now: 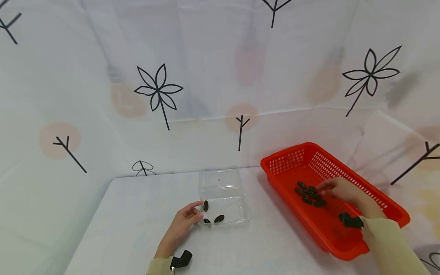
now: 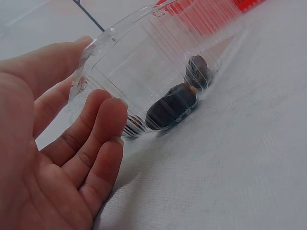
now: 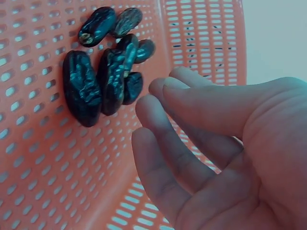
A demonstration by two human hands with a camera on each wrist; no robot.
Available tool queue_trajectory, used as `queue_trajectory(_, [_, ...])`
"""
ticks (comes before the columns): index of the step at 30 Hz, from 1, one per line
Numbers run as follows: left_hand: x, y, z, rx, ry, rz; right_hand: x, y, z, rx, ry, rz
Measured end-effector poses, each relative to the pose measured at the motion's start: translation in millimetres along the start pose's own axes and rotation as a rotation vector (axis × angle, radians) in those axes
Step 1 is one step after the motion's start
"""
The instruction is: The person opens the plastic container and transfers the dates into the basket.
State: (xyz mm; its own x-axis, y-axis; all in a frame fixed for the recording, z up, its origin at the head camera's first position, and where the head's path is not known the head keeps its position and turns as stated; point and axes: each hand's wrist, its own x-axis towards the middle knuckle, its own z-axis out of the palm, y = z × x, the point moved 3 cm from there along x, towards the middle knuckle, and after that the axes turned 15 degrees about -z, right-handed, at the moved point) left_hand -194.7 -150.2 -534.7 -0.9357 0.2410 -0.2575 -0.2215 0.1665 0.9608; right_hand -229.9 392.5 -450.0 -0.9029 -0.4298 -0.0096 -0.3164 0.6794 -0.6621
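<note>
A clear plastic container (image 1: pixel 223 179) stands mid-table with three dark dates (image 1: pixel 219 218) in its near end. My left hand (image 1: pixel 197 210) touches its near left corner. In the left wrist view the thumb lies along the container (image 2: pixel 144 52) rim and relaxed fingers (image 2: pixel 108 120) rest by the wall, with the dates (image 2: pixel 170 105) seen through it. My right hand (image 1: pixel 323 187) is inside a red perforated basket (image 1: pixel 285 151), just right of several dates (image 1: pixel 309 193). In the right wrist view its loosely bent fingers (image 3: pixel 153 96) hold nothing, close to the dates (image 3: pixel 103 72) on the basket floor (image 3: pixel 38 167).
The table (image 1: pixel 137 214) is covered in white cloth, and a white backdrop printed with black leaf shapes rises behind and at both sides. The basket sits at an angle at the right, its near corner close to the table's front edge.
</note>
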Motion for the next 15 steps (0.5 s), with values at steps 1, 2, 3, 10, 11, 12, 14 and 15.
queue_trajectory(1, [0.0, -0.5, 0.1, 0.0, -0.003, -0.003, -0.4, -1.5, -0.6, 0.0, 0.008, 0.0])
queue_trajectory(2, [-0.2, -0.7, 0.2, 0.001, -0.004, -0.003, -0.8, -3.0, -1.2, -0.005, 0.013, 0.001])
queue_trajectory(3, [-0.4, -0.7, 0.2, 0.002, -0.005, -0.003, -1.2, -5.0, -1.9, -0.003, 0.02, 0.003])
queue_trajectory(10, [-3.7, 1.8, 0.4, 0.001, -0.011, -0.002, -1.7, -23.3, -2.8, 0.055, 0.031, -0.04])
queue_trajectory(11, [-3.5, 1.9, 0.4, 0.004, -0.009, 0.0, -1.1, -26.3, -3.0, 0.049, 0.031, -0.051])
queue_trajectory(12, [-3.2, 1.7, 0.4, 0.008, -0.007, 0.001, -0.5, -29.9, -2.9, 0.039, 0.031, -0.063])
queue_trajectory(14, [-2.4, 1.3, 0.6, 0.012, -0.007, 0.005, 1.1, -36.2, -3.0, 0.021, 0.035, -0.066])
queue_trajectory(15, [-2.1, 1.2, 0.8, 0.013, -0.004, 0.005, 2.3, -39.4, -2.9, 0.018, 0.04, -0.072])
